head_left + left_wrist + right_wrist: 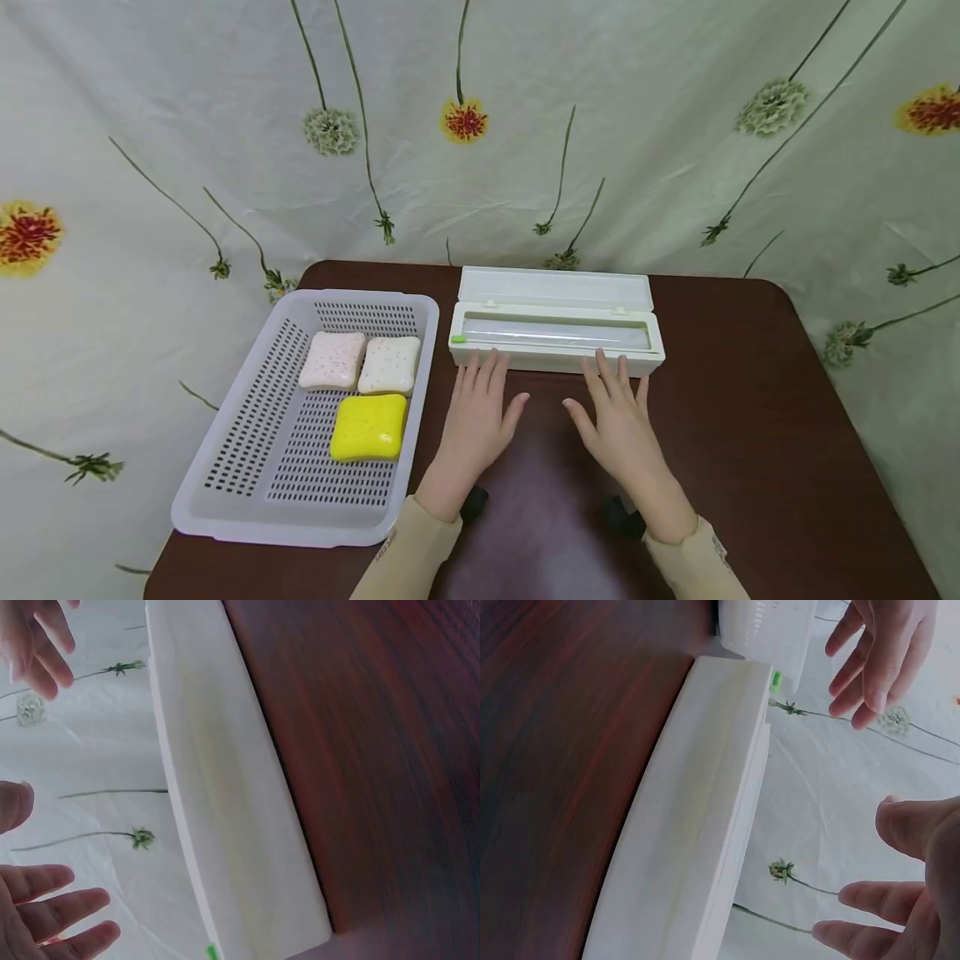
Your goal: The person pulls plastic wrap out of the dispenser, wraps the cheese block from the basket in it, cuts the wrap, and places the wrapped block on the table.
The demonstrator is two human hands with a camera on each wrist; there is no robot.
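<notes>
At the left from where I stand, a pale grey perforated basket (255, 531) sits on the dark brown tabletop (787, 458). Inside lie three cushion-shaped bars: a pinkish speckled bar (332, 361), then a glossy yellow bar (368, 427) nearer the person, and a white speckled bar (389, 365) just beside the pinkish one.

Next comes the left hand (477, 417), out of a cream sleeve (412, 550), its fingers straight and holding nothing, thumb held away. It hovers before the left end of a long white box (555, 361), which lies crosswise near the tabletop's far edge. The lid (555, 289) is swung back, showing a roll of clear film (555, 332) (a little green tab (459, 339) marks the left end).

Before the box's right half hovers the right hand (618, 425), equally unburdened, fingers straight and spread apart. The wrist views show both hands clear of the box. Flower-printed cloth (645, 83) hangs behind everything.
</notes>
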